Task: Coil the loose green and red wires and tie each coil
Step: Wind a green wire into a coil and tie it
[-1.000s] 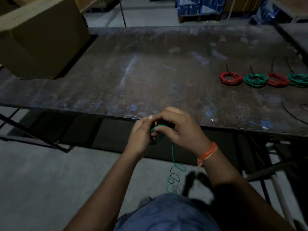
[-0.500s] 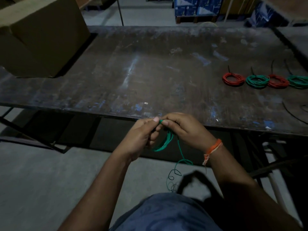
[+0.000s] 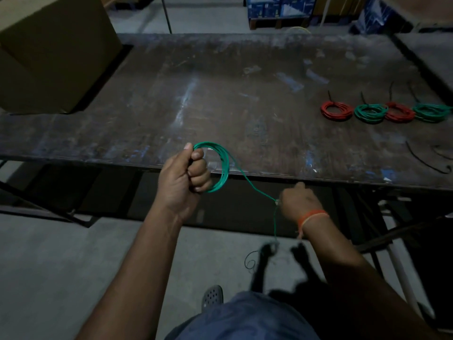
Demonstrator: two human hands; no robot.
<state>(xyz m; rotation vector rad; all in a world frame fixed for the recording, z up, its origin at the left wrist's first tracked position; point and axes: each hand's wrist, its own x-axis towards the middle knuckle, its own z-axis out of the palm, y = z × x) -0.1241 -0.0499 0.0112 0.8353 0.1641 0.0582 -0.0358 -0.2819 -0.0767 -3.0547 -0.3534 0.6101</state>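
Coiling in progress: left hand (image 3: 182,177) grips the green coil (image 3: 220,168) over the surface (image 3: 245,106) edge. Right hand (image 3: 297,203) pinches the trailing wire (image 3: 257,190). Next: wind remaining slack onto coil, then tie.

arms bare | orange wristband (image 3: 311,216) on right wrist | blue shorts (image 3: 245,320) | grey perforated clog (image 3: 212,295)

The worn dark surface (image 3: 220,99) carried four tied coils (image 3: 371,113), alternating red and green, a cardboard box (image 3: 51,57), and loose black ties (image 3: 426,160).
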